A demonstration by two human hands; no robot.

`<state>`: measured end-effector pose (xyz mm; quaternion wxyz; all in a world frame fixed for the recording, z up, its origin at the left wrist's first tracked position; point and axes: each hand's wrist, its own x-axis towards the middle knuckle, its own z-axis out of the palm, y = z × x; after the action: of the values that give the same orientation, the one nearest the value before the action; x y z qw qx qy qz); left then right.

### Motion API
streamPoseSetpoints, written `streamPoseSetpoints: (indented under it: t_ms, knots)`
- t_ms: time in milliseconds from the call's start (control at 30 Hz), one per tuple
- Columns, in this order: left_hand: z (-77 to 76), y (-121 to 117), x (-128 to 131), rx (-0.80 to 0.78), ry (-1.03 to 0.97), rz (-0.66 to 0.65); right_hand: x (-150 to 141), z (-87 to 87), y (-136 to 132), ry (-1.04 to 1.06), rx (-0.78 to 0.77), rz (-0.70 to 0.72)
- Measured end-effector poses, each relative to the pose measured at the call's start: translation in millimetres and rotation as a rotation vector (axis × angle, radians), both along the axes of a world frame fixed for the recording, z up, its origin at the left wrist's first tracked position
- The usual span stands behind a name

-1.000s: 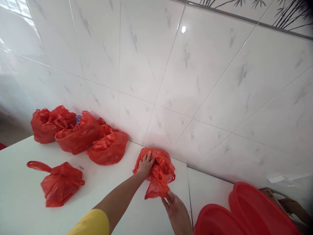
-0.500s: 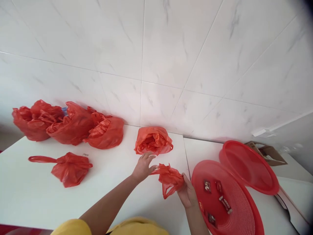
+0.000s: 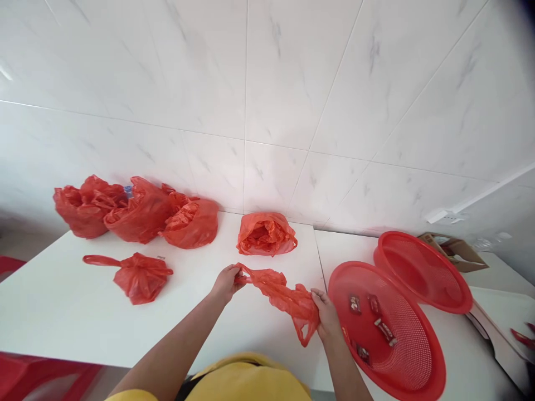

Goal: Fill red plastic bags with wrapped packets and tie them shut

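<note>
A thin red plastic bag (image 3: 279, 292) is stretched between my two hands above the white table. My left hand (image 3: 227, 283) is closed on its handle end. My right hand (image 3: 326, 313) grips the opposite end, where a handle loop hangs down. Beyond them, near the wall, sits an opened red bag (image 3: 266, 234) with crumpled red plastic inside. To the left lies a small tied red bag (image 3: 142, 277), its handle loop pointing left. Right of my right hand, a red perforated basket (image 3: 422, 345) holds several small wrapped snacks (image 3: 384, 331).
Several full red bags (image 3: 190, 223) line the wall at the back left. Behind the snack basket leans a second red basket (image 3: 422, 273), with a cardboard box (image 3: 453, 253) beyond it. A red stool (image 3: 37, 376) stands below the table's front left edge.
My left hand has pulled back and left and now holds the bag's handle. The bunched bag is drawn out lengthwise between both hands. The view has shifted slightly.
</note>
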<state>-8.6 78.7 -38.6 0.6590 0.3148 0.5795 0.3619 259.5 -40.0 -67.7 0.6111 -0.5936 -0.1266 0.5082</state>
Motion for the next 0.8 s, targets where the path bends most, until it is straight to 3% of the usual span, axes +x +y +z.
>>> streamPoseSetpoints:
  t_ms: [100,200,300,367,467,600,667,733,800]
  knots:
    - [5.7,-5,-1,-0.062,-0.107,0.068,-11,8.9,-9,-0.122,0.007,0.126]
    - [6.5,-10,0,-0.105,-0.161,0.118,-26,11.5,-15,-0.519,-0.078,0.332]
    - [1.8,-12,-4,-0.137,-0.163,0.148,-34,2.8,-17,-0.876,-0.254,0.379]
    - [-4.5,-15,-9,-0.156,-0.130,0.159,-35,-5.4,-15,-0.810,-0.297,0.317]
    - [-15.4,-24,-17,-0.153,-0.031,0.169,-32,-13.8,-12,-0.578,-0.241,0.258]
    - [-22.2,-39,-20,-0.024,0.152,0.224,-30,-15.4,-11,-0.507,-0.220,0.231]
    - [-21.6,-46,-16,0.214,0.305,0.126,-34,-14.0,-12,-0.476,-0.211,0.234]
    - [-20.8,-52,-11,0.508,0.518,-0.173,-39,-12.3,-12,-0.443,-0.192,0.265]
    - [-21.8,-54,-8,0.596,0.689,-0.504,-42,-11.1,-12,-0.415,-0.169,0.309]
